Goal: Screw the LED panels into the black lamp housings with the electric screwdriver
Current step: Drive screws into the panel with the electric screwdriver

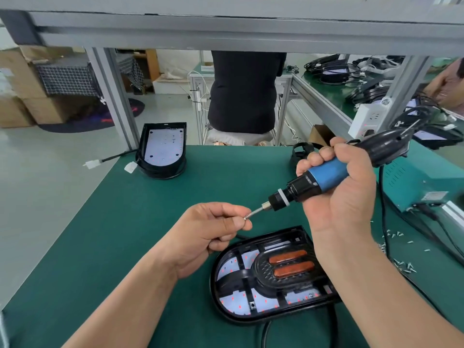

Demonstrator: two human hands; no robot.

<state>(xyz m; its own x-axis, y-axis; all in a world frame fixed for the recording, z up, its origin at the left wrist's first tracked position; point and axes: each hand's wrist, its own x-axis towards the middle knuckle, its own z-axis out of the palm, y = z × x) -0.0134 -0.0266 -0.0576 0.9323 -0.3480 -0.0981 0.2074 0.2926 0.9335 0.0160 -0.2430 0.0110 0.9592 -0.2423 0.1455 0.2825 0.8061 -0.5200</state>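
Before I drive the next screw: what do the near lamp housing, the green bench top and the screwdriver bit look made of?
Near lamp housing: apparently black moulded plastic, by its semi-gloss ribs. Green bench top: matte mat, likely rubber or vinyl. Bit of the electric screwdriver: bare steel-like metal, silvery shine, as is the screw at its tip.

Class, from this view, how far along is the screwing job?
Done, apparently: the far housing, set aside with its panel seated. In hand: the left hand pinches a screw onto the screwdriver gripped by the right hand. Left: screws for the near housing.
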